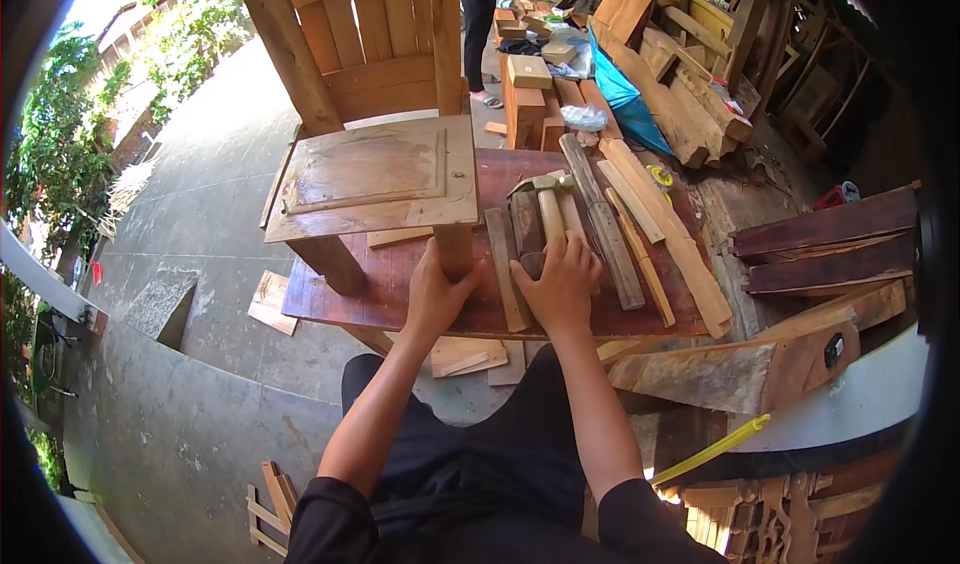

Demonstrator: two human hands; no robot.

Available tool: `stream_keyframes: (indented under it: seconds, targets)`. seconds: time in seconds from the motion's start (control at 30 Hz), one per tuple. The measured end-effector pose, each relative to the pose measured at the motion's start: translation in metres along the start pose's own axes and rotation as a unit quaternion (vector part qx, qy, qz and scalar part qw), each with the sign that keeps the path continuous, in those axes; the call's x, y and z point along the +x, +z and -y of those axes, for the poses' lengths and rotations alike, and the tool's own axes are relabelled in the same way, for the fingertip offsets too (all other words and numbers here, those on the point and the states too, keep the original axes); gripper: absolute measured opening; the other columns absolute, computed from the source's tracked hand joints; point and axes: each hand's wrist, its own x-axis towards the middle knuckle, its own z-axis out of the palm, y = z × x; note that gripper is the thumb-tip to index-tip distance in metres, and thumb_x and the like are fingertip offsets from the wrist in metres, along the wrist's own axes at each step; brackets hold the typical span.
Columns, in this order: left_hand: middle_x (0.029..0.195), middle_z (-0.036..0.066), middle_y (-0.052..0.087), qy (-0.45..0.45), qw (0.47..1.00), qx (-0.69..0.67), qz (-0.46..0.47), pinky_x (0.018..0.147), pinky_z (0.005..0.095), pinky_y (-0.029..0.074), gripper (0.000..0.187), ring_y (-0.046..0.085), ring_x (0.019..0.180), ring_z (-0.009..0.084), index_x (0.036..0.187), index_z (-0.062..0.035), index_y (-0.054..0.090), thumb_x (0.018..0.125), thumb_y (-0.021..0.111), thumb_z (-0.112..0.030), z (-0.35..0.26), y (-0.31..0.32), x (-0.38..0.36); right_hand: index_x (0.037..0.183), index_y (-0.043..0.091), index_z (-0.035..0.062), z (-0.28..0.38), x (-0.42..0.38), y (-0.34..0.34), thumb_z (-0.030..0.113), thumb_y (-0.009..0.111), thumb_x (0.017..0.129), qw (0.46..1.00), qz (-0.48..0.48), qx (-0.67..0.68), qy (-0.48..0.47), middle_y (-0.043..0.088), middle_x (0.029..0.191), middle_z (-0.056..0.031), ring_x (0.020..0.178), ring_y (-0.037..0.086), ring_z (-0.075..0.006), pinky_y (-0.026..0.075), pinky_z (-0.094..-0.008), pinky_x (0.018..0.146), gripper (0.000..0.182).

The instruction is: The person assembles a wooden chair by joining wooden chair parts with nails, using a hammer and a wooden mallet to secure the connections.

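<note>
A small wooden chair with a slatted back stands on the reddish-brown table. My left hand is closed around its near right leg, with most fingertips hidden behind the leg. To the right, my right hand has its fingers closed over the light handle of a hammer. The hammer's head points away from me. Beside the handle lies a dark wooden block, close to my right thumb. A flat wood strip lies between my two hands.
Long wood strips and a yellow tape roll are at the table's right. A person in a red top stands beyond. Stacked timber and a blue sheet are at back right; planks lie further right.
</note>
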Motion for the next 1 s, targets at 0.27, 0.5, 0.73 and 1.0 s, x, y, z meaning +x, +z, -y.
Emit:
stream_keyframes:
  seconds: [0.27,0.5,0.73,1.0]
  targets:
    - [0.118,0.027,0.068,0.037,0.999,0.028,-0.028,0.091,0.0506,0.054,0.063,0.068,0.11,0.0466,0.133,-0.0004,0.051,0.089,0.085,-0.031,0.008,0.002,-0.001,0.124,0.058,0.0003,-0.001,0.0,0.001,0.051,0.08,0.087,1.0,0.001,0.0,0.001,0.056,0.134,-0.0213,0.134,0.052,-0.0379,0.037,-0.0586,0.116,0.067]
    - [0.123,0.03,0.066,0.048,0.997,0.042,-0.046,0.095,0.0516,0.053,0.069,0.065,0.114,0.0491,0.139,0.0007,0.048,0.089,0.084,-0.03,-0.008,-0.003,-0.001,0.116,0.058,0.0053,-0.002,-0.001,0.004,0.048,0.082,0.087,0.999,-0.04,-0.006,-0.013,0.057,0.123,-0.0161,0.126,0.054,-0.036,0.038,-0.0553,0.111,0.057]
    - [0.123,0.032,0.067,0.02,0.999,0.033,-0.014,0.097,0.052,0.052,0.07,0.064,0.117,0.0507,0.14,0.0049,0.047,0.088,0.082,-0.025,0.004,-0.003,0.002,0.116,0.059,0.0062,-0.003,0.0,0.005,0.05,0.081,0.087,0.999,-0.042,-0.011,-0.022,0.057,0.122,-0.0154,0.125,0.055,-0.0355,0.039,-0.0552,0.11,0.057]
    - [0.124,0.032,0.066,0.006,1.0,0.016,-0.002,0.099,0.0521,0.052,0.071,0.063,0.118,0.0506,0.141,0.0062,0.046,0.088,0.082,-0.025,0.001,-0.004,0.003,0.12,0.059,0.0026,-0.001,0.002,-0.001,0.051,0.079,0.088,1.0,0.008,-0.005,0.0,0.057,0.13,-0.0191,0.131,0.053,-0.0371,0.037,-0.0577,0.113,0.062]
